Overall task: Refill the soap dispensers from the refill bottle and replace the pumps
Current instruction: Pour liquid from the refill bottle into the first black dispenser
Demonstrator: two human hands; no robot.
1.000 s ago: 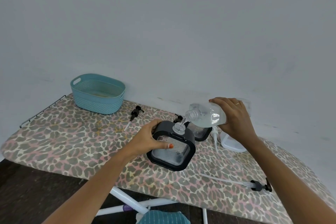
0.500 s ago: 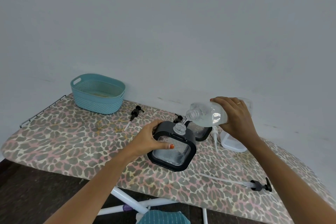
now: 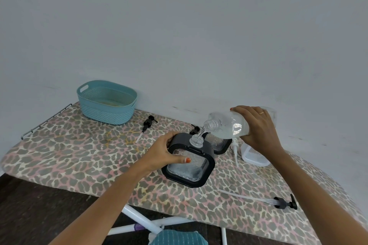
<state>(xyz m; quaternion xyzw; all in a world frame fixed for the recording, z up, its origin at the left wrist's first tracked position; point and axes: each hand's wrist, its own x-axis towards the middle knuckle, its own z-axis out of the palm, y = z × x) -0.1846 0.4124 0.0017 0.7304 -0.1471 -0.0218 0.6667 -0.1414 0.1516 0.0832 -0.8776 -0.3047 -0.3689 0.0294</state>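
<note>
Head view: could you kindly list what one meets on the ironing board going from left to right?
In order: teal basket, small black pump, black-framed dispenser, refill bottle, pump head near the right edge.

Orange-nailed left hand (image 3: 163,153), right hand (image 3: 258,131) with ring (image 3: 262,113), perhaps gold

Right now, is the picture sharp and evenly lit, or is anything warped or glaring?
Head view: sharp, with soft, even light and no hard shadows; the ironing board looks bowed by the wide lens; small glints on the refill bottle and dispenser.

Clear refill bottle (image 3: 229,127) tilted, pouring into open black-framed dispenser (image 3: 189,163), seemingly part-full
</note>
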